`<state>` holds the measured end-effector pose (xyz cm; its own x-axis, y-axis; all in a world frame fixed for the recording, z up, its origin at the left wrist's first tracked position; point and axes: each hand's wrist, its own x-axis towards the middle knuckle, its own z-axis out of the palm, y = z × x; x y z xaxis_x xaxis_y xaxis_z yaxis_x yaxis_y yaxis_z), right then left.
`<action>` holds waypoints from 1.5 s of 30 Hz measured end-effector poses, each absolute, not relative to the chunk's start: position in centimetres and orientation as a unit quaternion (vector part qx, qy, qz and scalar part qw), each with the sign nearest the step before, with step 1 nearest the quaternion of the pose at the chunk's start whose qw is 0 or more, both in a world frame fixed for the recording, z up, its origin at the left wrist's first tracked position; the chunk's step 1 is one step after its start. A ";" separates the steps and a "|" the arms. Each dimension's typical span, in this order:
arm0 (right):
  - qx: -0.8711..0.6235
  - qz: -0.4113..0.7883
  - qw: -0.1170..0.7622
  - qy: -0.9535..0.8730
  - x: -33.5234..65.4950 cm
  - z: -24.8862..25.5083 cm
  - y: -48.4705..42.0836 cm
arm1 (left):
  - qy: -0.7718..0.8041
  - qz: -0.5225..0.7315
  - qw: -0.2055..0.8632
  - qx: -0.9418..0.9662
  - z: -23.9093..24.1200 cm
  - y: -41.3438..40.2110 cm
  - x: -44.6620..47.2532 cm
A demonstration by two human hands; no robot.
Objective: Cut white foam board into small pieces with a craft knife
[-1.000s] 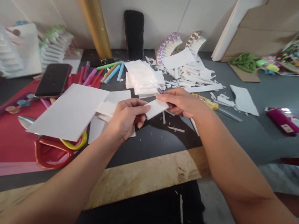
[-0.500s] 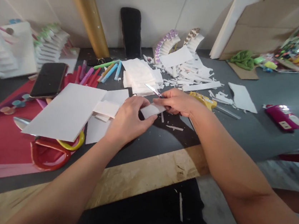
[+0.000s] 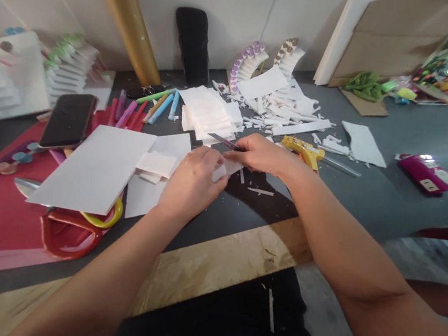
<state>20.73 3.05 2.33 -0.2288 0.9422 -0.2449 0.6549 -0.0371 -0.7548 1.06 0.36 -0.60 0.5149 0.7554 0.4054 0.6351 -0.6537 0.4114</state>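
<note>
My left hand [image 3: 195, 179] is closed around the left end of a small white board piece [image 3: 234, 167], thumb in front and fingers behind. Between the fingers of my right hand [image 3: 261, 155] is a small knife [image 3: 223, 139], its narrow pointed blade aimed up and to the left. Those same fingers also rest on the right end of the piece, so part of it is hidden. Just behind the hands lies a stack of white pieces [image 3: 209, 110]. Thin white strips [image 3: 261, 191] lie on the dark table in front of them.
To the left, a large white sheet [image 3: 94, 166] partly covers scissors with a red handle loop [image 3: 73, 250]. A phone [image 3: 67, 121] and several markers [image 3: 160, 108] lie behind. On the right are white scraps [image 3: 283, 118], a yellow glue gun [image 3: 305, 150] and a magenta object [image 3: 429, 172].
The knife has turned flatter and shifted slightly left. Both hands have come closer together over the white piece, covering more of it. The view has shifted slightly.
</note>
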 end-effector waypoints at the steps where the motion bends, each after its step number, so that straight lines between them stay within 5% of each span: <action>1: -0.605 0.378 0.163 -0.682 20.6 2.5 3.0 | 0.395 0.280 0.091 0.870 -0.7 0.4 1.1; 8: -0.653 0.240 0.098 -0.712 20.6 3.5 2.6 | 0.369 0.202 -0.018 0.907 -0.3 0.1 1.8; 13: -0.661 0.282 0.070 -0.692 21.5 3.7 2.8 | 0.367 0.191 -0.028 0.910 -0.1 0.1 2.0; 21: -0.627 0.331 0.159 -0.687 21.3 3.0 2.9 | 0.386 0.220 0.006 0.896 -0.3 0.4 0.9; 29: -0.674 0.288 0.071 -0.677 22.0 3.9 3.0 | 0.391 0.184 0.018 0.902 0.3 0.5 0.6; 35: -0.679 0.331 0.182 -0.630 22.0 3.2 3.2 | 0.378 0.185 0.018 0.907 0.5 0.4 0.6; 45: -0.649 0.367 0.131 -0.654 20.7 2.9 3.2 | 0.353 0.180 0.002 0.918 0.1 0.6 0.3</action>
